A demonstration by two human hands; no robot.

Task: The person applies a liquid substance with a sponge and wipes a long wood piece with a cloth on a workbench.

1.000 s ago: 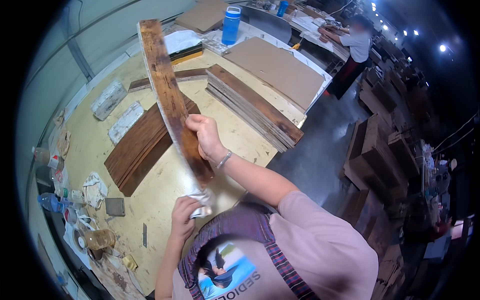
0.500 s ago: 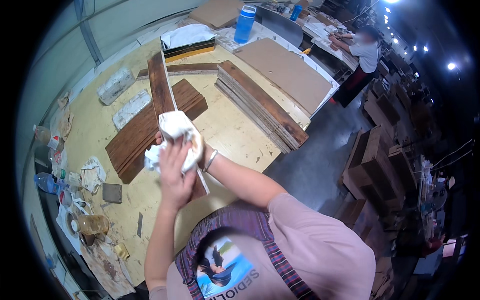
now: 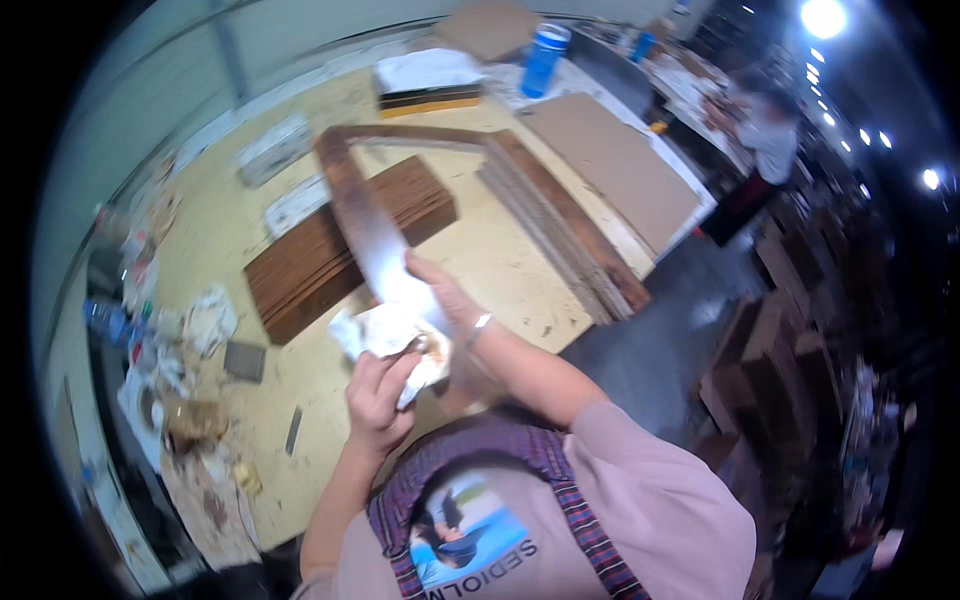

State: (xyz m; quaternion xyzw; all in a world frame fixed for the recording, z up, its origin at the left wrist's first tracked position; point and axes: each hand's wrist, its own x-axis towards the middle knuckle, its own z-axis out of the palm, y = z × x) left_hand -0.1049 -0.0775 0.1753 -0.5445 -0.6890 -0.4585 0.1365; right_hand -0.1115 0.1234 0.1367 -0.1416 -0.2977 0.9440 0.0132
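Observation:
A long brown wooden board (image 3: 358, 205) slants from the middle of the table toward me, its broad face up and shining with reflected light. My right hand (image 3: 447, 293), with a bracelet at the wrist, grips the board's right edge. In my left hand (image 3: 378, 402) a crumpled white cloth (image 3: 388, 330) with brown stains is pinched against the board's near part. Beneath the board lies a stack of brown boards (image 3: 310, 272). The near end of the board is blurred.
Another board stack (image 3: 560, 225) lies on the right, by a flat brown sheet (image 3: 615, 170). Two wrapped blocks, including a whitish one (image 3: 273, 150), lie at the left. Bottles and rags (image 3: 210, 320) crowd the left edge. A blue bottle (image 3: 543, 62) stands at the back. A co-worker (image 3: 770, 135) stands beyond.
The board has turned from edge-on to show its broad face. My right hand has come out from behind the cloth onto the board's edge. My left hand has gone from flat to pinching the cloth.

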